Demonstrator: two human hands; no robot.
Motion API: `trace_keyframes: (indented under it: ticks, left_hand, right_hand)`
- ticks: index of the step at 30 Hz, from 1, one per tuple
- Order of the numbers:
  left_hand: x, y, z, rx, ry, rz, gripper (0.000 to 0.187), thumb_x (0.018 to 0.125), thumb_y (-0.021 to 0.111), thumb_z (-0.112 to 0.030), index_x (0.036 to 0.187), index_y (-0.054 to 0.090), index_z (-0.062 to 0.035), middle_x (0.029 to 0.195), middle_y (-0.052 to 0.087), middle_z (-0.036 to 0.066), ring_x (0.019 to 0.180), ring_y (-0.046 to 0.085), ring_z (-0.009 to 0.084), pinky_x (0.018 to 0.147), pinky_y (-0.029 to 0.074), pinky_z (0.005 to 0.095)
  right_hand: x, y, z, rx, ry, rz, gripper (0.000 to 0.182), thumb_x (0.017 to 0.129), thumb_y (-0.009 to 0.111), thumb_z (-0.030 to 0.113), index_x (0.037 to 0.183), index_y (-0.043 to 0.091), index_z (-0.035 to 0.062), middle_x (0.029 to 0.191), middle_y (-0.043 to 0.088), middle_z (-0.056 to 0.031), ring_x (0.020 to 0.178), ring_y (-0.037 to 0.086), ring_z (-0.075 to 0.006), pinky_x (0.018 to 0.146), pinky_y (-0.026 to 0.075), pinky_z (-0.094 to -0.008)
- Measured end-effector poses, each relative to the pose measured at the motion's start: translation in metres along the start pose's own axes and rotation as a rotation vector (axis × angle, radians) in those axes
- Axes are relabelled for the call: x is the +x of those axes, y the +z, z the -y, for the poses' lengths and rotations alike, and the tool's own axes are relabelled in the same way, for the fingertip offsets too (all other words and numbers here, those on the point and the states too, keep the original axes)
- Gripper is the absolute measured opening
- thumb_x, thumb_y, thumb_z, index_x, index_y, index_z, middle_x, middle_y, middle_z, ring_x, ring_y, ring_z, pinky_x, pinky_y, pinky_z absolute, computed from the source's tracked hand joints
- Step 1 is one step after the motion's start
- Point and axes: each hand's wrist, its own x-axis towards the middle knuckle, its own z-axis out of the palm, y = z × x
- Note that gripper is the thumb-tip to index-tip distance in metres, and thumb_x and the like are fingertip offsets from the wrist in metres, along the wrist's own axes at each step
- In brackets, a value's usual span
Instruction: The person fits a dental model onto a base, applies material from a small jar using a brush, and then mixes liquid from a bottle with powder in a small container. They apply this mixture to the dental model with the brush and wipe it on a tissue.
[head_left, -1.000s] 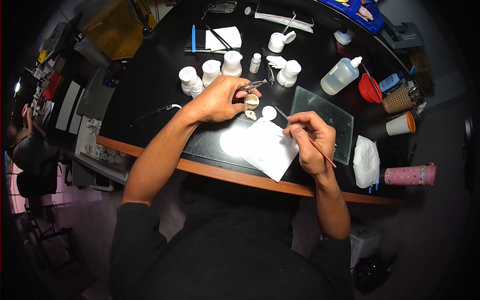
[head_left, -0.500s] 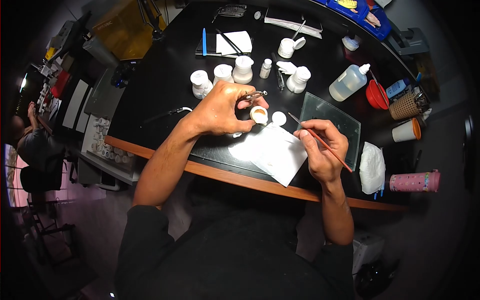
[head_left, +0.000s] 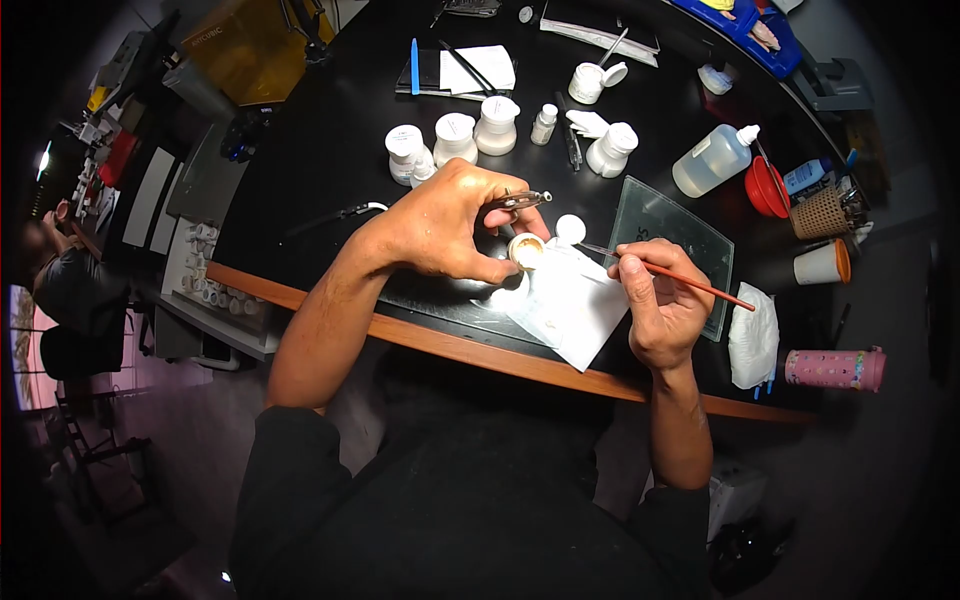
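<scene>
My left hand (head_left: 455, 220) is closed around a small open white jar (head_left: 526, 250) with tan-coloured contents. A dark metal tool (head_left: 518, 201), perhaps tweezers, is also tucked between its fingers. From the jar a round white lid (head_left: 571, 229) sticks out to the right. My right hand (head_left: 668, 305) pinches a thin brush (head_left: 690, 277) with a red handle, its tip pointing left towards the lid and jar. Beneath both, a white paper sheet (head_left: 582, 325) lies near the table edge. A glass slab (head_left: 668, 232) is just behind my right hand.
Several white jars (head_left: 497, 125) stand behind my left hand. On the right are a squeeze bottle (head_left: 712, 162), a red bowl (head_left: 767, 188), a white cup (head_left: 817, 264), a folded white cloth (head_left: 753, 338) and a pink bottle (head_left: 832, 368). Another person (head_left: 75, 270) sits at far left.
The brush has swung flatter, its handle end rising to the right. The jar in my left hand has tilted, turning its opening more towards me. The whole view has shifted slightly.
</scene>
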Motion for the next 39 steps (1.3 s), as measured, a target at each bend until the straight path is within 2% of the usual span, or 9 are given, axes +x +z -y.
trace_keyframes:
  ticks: [5, 8, 11, 14, 17, 26, 30, 35, 39]
  left_hand:
    - [0.000, 0.002, 0.002, -0.079, 0.008, -0.007, 0.031, 0.064, 0.089, -0.004, 0.087, 0.070, 0.0024, 0.100, 0.080, 0.011, 0.088, 0.072, 0.0117, 0.076, 0.054, 0.0259]
    - [0.000, 0.002, 0.002, -0.090, 0.009, -0.004, 0.034, 0.063, 0.092, -0.006, 0.089, 0.072, 0.0020, 0.091, 0.076, 0.008, 0.086, 0.072, 0.0118, 0.074, 0.054, 0.0256]
    - [0.000, 0.002, -0.002, -0.046, 0.004, -0.012, 0.038, 0.063, 0.095, -0.008, 0.092, 0.074, 0.0013, 0.076, 0.064, 0.001, 0.082, 0.073, 0.0116, 0.070, 0.054, 0.0255]
    - [0.000, 0.003, -0.002, 0.019, 0.020, 0.003, 0.040, 0.063, 0.097, -0.011, 0.095, 0.075, -0.0005, 0.069, 0.049, -0.004, 0.079, 0.073, 0.0107, 0.066, 0.053, 0.0252]
    - [-0.001, 0.004, -0.002, 0.050, -0.013, 0.022, 0.039, 0.063, 0.096, -0.011, 0.094, 0.075, -0.0020, 0.067, 0.047, -0.003, 0.078, 0.073, 0.0100, 0.067, 0.053, 0.0253]
    - [-0.001, 0.004, -0.002, 0.054, 0.028, 0.015, 0.038, 0.060, 0.090, -0.012, 0.093, 0.074, -0.0034, 0.067, 0.048, -0.002, 0.063, 0.054, 0.0104, 0.061, 0.047, 0.0292]
    - [-0.002, 0.003, 0.001, 0.062, 0.041, 0.030, 0.038, 0.060, 0.090, -0.011, 0.093, 0.074, -0.0027, 0.068, 0.050, -0.002, 0.064, 0.054, 0.0105, 0.063, 0.047, 0.0286]
    - [-0.004, -0.001, 0.003, 0.049, 0.011, 0.067, 0.039, 0.060, 0.089, -0.009, 0.096, 0.075, -0.0028, 0.070, 0.050, -0.003, 0.069, 0.056, 0.0103, 0.066, 0.048, 0.0282]
    - [-0.005, -0.002, 0.010, 0.069, 0.014, 0.103, 0.036, 0.061, 0.087, -0.008, 0.094, 0.073, -0.0025, 0.073, 0.050, -0.002, 0.073, 0.060, 0.0146, 0.070, 0.050, 0.0309]
  right_hand:
    - [0.000, 0.001, 0.000, -0.008, -0.026, 0.009, 0.007, 0.097, 0.071, 0.003, 0.100, 0.072, -0.0037, 0.080, 0.072, -0.0106, 0.073, 0.069, -0.0153, 0.070, 0.052, -0.0269]
    - [0.000, 0.000, 0.000, -0.006, -0.035, 0.020, 0.007, 0.097, 0.069, 0.004, 0.098, 0.071, -0.0034, 0.080, 0.072, -0.0108, 0.073, 0.068, -0.0154, 0.070, 0.052, -0.0273]
    - [0.000, -0.002, -0.002, 0.010, -0.048, 0.024, 0.008, 0.097, 0.067, 0.005, 0.096, 0.070, -0.0032, 0.079, 0.072, -0.0110, 0.072, 0.068, -0.0156, 0.069, 0.051, -0.0278]
    - [0.000, -0.002, -0.003, 0.016, -0.050, 0.028, 0.009, 0.097, 0.066, 0.005, 0.095, 0.069, -0.0031, 0.079, 0.071, -0.0111, 0.071, 0.067, -0.0157, 0.069, 0.051, -0.0282]
    - [0.000, -0.001, -0.003, 0.013, -0.049, 0.036, 0.008, 0.096, 0.066, 0.005, 0.095, 0.069, -0.0031, 0.078, 0.071, -0.0113, 0.071, 0.066, -0.0156, 0.068, 0.051, -0.0282]
    - [0.000, -0.001, -0.004, -0.050, -0.050, 0.044, 0.009, 0.096, 0.065, 0.003, 0.097, 0.070, -0.0038, 0.079, 0.071, -0.0122, 0.070, 0.066, -0.0149, 0.067, 0.050, -0.0277]
    - [0.004, -0.003, 0.002, -0.089, 0.004, -0.010, 0.017, 0.102, 0.059, 0.006, 0.106, 0.071, -0.0052, 0.083, 0.073, -0.0117, 0.075, 0.065, -0.0130, 0.071, 0.051, -0.0274]
    - [0.006, -0.016, -0.010, -0.076, 0.033, -0.117, 0.036, 0.110, 0.047, 0.020, 0.116, 0.071, -0.0074, 0.090, 0.074, -0.0107, 0.081, 0.060, -0.0097, 0.074, 0.045, -0.0242]
    - [0.007, -0.020, -0.010, -0.064, 0.055, -0.132, 0.034, 0.107, 0.042, 0.017, 0.113, 0.067, -0.0058, 0.086, 0.074, -0.0119, 0.077, 0.060, -0.0099, 0.073, 0.044, -0.0247]
